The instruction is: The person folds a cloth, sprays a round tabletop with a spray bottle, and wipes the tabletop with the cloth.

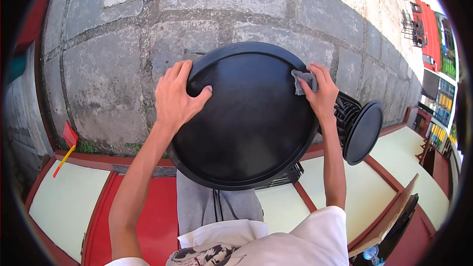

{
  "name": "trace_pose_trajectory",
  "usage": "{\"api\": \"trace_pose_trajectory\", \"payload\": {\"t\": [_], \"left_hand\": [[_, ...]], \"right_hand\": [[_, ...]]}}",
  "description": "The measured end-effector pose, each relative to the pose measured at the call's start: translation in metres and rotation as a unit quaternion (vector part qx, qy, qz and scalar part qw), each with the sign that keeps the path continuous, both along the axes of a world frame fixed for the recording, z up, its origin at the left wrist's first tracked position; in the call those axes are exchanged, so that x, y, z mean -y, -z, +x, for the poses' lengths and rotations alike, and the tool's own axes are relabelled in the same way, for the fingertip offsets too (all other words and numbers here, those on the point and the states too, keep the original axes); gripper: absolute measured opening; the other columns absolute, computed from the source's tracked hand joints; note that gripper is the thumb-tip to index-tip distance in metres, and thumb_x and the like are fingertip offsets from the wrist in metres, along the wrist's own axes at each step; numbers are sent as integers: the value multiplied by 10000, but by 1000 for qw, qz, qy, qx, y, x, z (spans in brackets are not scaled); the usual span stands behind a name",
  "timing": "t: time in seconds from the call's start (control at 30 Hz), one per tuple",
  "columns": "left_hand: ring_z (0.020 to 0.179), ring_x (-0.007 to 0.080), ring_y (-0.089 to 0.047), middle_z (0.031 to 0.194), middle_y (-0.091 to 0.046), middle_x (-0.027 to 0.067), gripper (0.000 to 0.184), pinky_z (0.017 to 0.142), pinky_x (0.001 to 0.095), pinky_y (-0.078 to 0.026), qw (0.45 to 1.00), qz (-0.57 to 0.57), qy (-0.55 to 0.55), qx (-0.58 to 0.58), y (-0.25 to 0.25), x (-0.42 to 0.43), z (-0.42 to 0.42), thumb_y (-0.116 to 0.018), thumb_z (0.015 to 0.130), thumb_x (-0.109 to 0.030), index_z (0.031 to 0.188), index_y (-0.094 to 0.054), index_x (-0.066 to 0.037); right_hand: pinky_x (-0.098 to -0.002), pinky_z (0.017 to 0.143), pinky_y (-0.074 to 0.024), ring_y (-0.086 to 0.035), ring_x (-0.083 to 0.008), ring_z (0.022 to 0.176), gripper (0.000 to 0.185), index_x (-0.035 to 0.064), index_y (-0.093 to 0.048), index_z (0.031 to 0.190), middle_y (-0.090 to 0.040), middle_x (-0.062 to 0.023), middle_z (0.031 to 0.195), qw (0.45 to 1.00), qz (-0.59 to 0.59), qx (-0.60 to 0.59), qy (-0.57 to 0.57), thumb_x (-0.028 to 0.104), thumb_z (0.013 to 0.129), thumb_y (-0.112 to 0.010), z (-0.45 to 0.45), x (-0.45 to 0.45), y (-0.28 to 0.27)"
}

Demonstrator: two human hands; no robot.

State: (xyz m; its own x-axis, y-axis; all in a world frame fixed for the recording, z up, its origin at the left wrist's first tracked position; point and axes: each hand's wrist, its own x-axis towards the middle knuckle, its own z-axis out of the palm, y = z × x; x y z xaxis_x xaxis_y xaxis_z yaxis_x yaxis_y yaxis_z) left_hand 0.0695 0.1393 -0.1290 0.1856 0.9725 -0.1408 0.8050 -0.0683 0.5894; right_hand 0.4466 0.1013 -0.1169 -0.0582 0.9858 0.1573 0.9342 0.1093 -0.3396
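A large round black top [244, 123] with a raised rim, like a tabletop or stool seat, fills the middle of the view in front of my body. My left hand [180, 93] grips its left rim, fingers over the outer edge and thumb on the upper face. At the right rim, my right hand [321, 88] pinches a crumpled grey cloth [303, 82] against the black surface. Whatever supports the round top is mostly hidden beneath it; a few dark slats show below its lower right edge.
Right of my right forearm stands a smaller-looking round black stool [363, 132] with dark bars beside it. Worn grey paving [108, 69] lies beyond. A red-and-yellow dustpan-like tool [70, 140] rests at left. A brown board [387, 216] leans at lower right near a wall.
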Motion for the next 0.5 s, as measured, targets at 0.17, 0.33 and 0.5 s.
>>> {"api": "trace_pose_trajectory", "payload": {"t": [0.17,0.33,0.5], "left_hand": [[1094,359,-639,1209,-663,157,692,949,460,-496,1000,12,-3,1,4,2,0,-808,719,-357,1276,-615,4],[1090,347,-637,1180,-663,147,692,932,460,-492,999,31,4,-10,4,2,1,-794,703,-359,1264,-609,2],[1029,346,-641,1133,-651,139,658,884,453,-480,1000,14,3,-12,4,2,-1,-746,707,-347,1259,-601,-20]], "right_hand": [[-400,835,-558,-699,-265,1051,466,154,-681,1159,-680,-41,1228,981,24,-1,-190,214,745,-885,-79,-86,8],[-418,933,-506,-646,-262,1107,543,170,-672,1155,-640,-54,1272,948,47,-21,-315,70,651,-848,-141,-95,19],[-424,869,-467,-630,-296,1089,495,146,-699,1034,-635,-89,1229,967,39,2,-251,7,583,-847,-112,-79,10]]}}
